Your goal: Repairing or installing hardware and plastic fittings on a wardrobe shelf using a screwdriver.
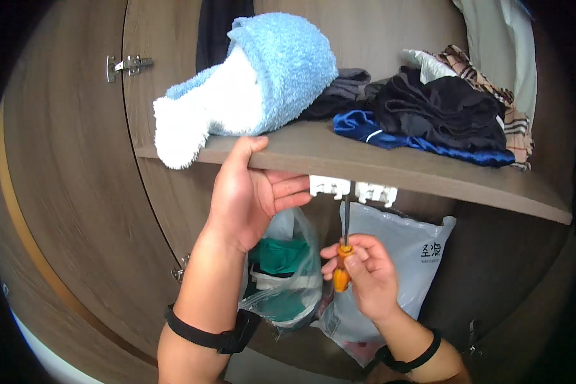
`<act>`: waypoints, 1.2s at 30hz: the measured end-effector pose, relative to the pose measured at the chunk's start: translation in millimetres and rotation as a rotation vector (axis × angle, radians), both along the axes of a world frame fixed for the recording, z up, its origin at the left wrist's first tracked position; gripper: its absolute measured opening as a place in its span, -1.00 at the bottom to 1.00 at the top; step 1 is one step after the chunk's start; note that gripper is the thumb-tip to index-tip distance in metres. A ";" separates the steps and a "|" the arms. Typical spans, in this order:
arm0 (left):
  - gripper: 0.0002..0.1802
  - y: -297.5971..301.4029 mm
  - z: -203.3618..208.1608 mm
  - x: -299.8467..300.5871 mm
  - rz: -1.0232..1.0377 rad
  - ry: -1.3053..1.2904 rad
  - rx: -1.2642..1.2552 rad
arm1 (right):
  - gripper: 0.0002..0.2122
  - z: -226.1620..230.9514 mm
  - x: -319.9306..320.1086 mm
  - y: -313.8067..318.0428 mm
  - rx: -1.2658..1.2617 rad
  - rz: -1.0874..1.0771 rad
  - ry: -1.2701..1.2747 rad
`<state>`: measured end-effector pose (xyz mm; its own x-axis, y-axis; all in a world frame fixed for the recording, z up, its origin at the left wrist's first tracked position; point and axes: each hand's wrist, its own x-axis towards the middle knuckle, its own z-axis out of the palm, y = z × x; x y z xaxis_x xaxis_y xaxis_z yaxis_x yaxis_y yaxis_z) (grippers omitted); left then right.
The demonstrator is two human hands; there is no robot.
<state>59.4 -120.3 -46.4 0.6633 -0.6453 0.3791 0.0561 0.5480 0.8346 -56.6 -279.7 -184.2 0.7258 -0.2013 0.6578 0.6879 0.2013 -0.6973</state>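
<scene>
My right hand (372,278) grips a screwdriver (343,269) by its orange handle. The dark shaft points up between two white plastic fittings, a left one (329,186) and a right one (376,193), under the wooden shelf (422,168). Whether the screwdriver's tip meets a screw is hidden. My left hand (253,195) holds the shelf's front edge, thumb on top and fingers stretched beneath it. Those fingertips reach the left fitting. Just above the left thumb, a fluffy blue and white towel (288,70) lies on the shelf and hangs over its edge.
Folded dark clothes (438,109) and a shiny blue garment (409,139) lie on the shelf's right side. Below are a clear bag (288,275) with green cloth and a grey plastic package (390,256). A hinged cabinet door (64,173) stands at the left.
</scene>
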 end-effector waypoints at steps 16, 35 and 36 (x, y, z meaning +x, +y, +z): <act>-0.65 -27.1 -93.0 -70.1 0.459 -0.377 0.072 | -0.77 -5.8 10.3 -5.2 0.108 0.177 -0.030; -0.77 -44.3 -84.2 -80.2 0.491 -0.348 0.235 | -0.84 -20.9 6.6 -32.4 -0.055 0.694 0.388; -0.77 -42.4 -86.1 -81.4 0.492 -0.350 0.233 | -0.84 -21.9 6.5 -29.6 -0.057 0.694 0.386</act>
